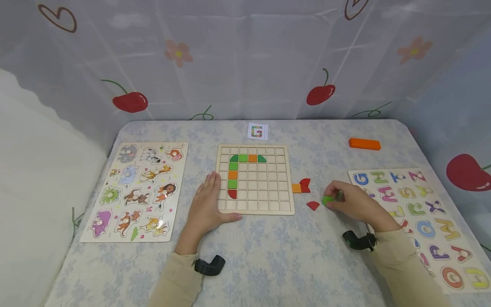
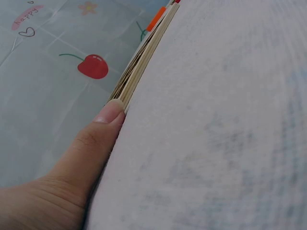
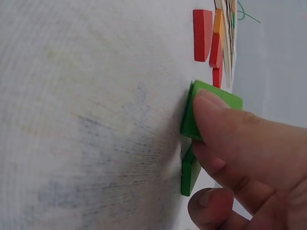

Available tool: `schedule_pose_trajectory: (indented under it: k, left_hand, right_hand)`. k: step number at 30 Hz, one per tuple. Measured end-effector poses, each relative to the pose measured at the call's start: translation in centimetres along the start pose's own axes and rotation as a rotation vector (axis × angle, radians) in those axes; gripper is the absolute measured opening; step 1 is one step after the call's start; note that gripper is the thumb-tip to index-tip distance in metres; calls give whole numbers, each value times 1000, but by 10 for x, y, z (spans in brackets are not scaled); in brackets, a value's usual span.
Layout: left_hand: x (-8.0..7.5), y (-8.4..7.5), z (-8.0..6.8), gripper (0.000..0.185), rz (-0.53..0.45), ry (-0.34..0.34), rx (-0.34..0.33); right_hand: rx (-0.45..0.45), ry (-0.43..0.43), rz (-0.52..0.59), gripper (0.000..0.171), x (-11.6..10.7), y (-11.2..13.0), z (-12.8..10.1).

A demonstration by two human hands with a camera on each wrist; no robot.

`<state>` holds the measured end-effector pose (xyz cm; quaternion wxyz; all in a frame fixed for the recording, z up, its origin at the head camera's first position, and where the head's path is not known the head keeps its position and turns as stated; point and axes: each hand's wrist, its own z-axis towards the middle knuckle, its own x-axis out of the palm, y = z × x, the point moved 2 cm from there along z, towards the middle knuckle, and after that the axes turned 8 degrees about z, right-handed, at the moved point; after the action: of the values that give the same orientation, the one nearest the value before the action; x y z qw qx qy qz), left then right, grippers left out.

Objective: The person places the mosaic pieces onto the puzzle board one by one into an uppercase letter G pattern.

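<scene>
I am watching the right hand (image 1: 354, 204) pinching a small green square wooden tile (image 1: 327, 200) against the table (image 1: 268, 264), at about four o'clock from the pale wooden grid board (image 1: 255, 179). In the right wrist view the thumb and a fingertip (image 3: 211, 103) are curling over that tile's upper edge, and a second green piece (image 3: 189, 172) is lying just below it, touching or nearly so. I judge the step in hand to be the pick-up of a green piece from the loose pile; the next move is calling for a clean lift clear of its neighbour and then a level carry to an open cell of the board.

The left hand (image 1: 207, 204) is lying flat with straight fingers at the board's nine o'clock edge, thumb (image 2: 103, 124) pressing along the near corner, steadying it and gripping nothing.

The tile is looking thick, bright green and flat-faced with crisp corners. On the board a curved run of green, orange and red pieces is filling the upper left cells. A red quarter-round piece (image 1: 313, 205) is lying just at nine o'clock of the pinched tile, with an orange square and red piece (image 1: 301, 186) touching the board's three o'clock edge. A small pattern card (image 1: 257, 131) is sitting at twelve o'clock.
</scene>
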<state>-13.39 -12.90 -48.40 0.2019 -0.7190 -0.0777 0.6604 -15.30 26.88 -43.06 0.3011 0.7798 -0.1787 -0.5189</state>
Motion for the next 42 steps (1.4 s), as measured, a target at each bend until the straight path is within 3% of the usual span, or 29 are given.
schedule_pose_trajectory:
  k: [7,13,26,34,42]
  left_hand:
    - [0,0,0,142,0,-4,3]
    - [1,1,0,142,-3,-4,3]
    - [1,1,0,142,-3,-9,5]
    - [2,1,0,141,-1,-16,9]
    - [1,1,0,141,12,-16,11]
  right_hand:
    - [-19,-64,31,18,-1,6,7]
    - [-49,-97,94,16,11,31,25]
    - [-156,5,211,14,68,101,63]
    - [-191,24,196,13,102,127,78]
    - [-206,17,154,11,120,141,82]
